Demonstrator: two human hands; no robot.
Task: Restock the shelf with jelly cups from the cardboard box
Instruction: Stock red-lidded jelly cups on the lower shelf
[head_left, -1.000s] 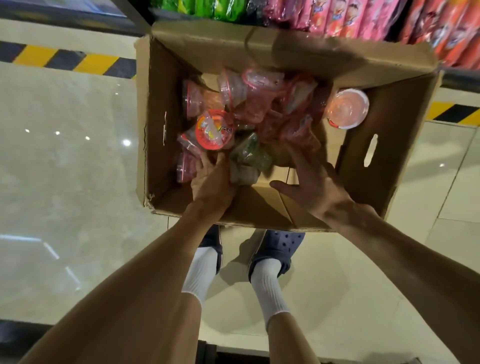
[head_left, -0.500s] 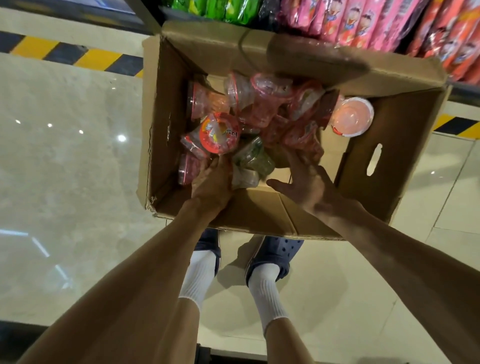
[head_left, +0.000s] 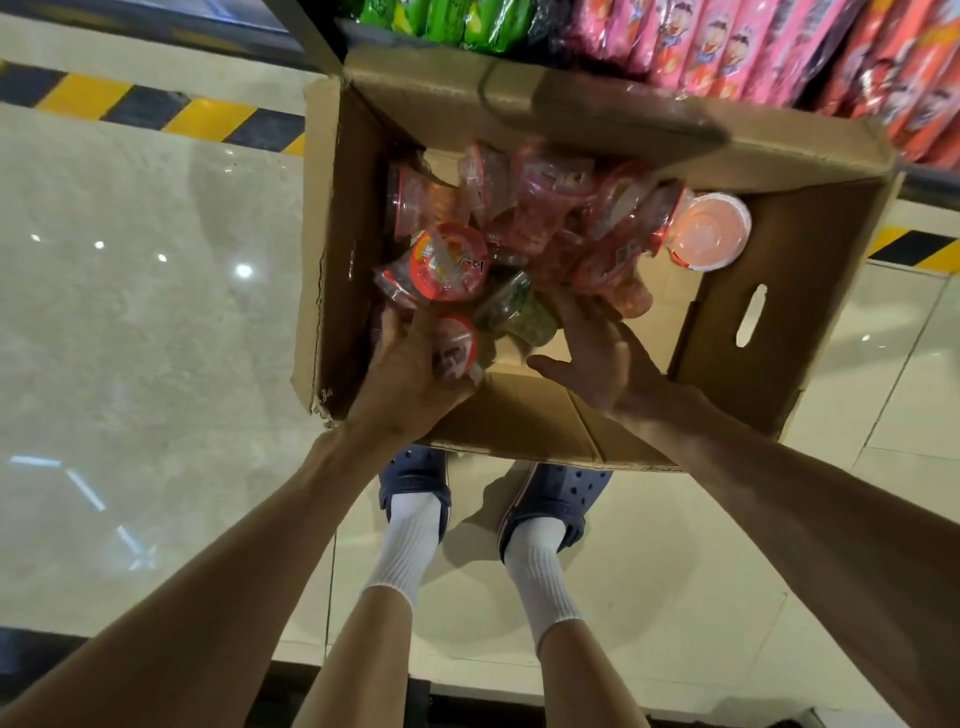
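Bare forearms; white ribbed socks (head_left: 410, 540) in what look like navy perforated clogs (head_left: 558, 483).

Dim warm light; ceiling-lamp glare spots on glossy floor (head_left: 130, 322); wide-angle edge bending; slight softness.

Open brown cardboard box (head_left: 343, 234) w/ top unobstructed, entry from above. Heap of clear pink/red plastic jelly cups (head_left: 524, 228) fills left + centre up to far wall. Bare cardboard floor at near-right corner beside right wall w/ handle slot (head_left: 750, 314) = free room. White-rimmed pink cup (head_left: 709, 231) blocks far-right corner. Far flap (head_left: 545, 98) overhangs back edge. Left hand (head_left: 410, 374) and right hand (head_left: 597, 358) occupy near edge.
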